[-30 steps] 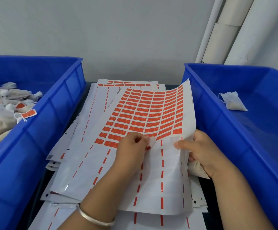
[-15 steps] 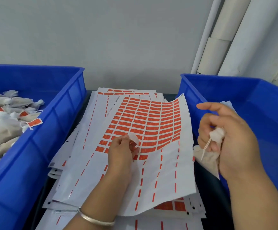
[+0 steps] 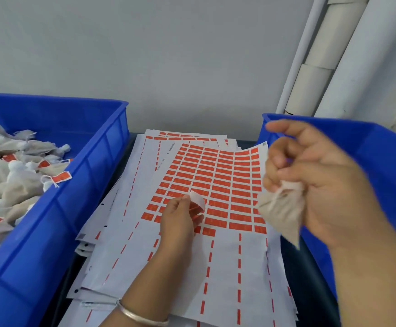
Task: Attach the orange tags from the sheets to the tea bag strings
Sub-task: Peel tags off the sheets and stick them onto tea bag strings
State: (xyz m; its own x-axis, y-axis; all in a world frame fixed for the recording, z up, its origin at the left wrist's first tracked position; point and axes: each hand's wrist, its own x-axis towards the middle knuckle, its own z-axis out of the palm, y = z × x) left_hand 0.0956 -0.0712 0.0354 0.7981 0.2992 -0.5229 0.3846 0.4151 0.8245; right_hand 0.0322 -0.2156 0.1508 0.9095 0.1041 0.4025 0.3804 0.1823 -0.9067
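Left hand (image 3: 177, 217) pinches a peeled tag (image 3: 198, 201) between thumb and fingertips, pale backing side toward the camera, lifted just off the top sheet (image 3: 216, 185). Held by the edge, likely so the adhesive stays free for folding over a string. Right hand (image 3: 315, 182) is closed around 1 tea bag (image 3: 281, 212), bunched at its neck, body hanging below the fist; raised above the sheet's right edge and motion-blurred, so I can't make out the string. Presumably the neck grip is meant to expose the string end for the tag. Sheet stack sits between 2 bins: left blue bin (image 3: 86, 185) holds a pile of tagged tea bags (image 3: 15, 175), so finished ones go there; right blue bin (image 3: 381, 156) is probably the untagged supply, contents hidden behind the hand. Step in hand: bringing tag and string together.
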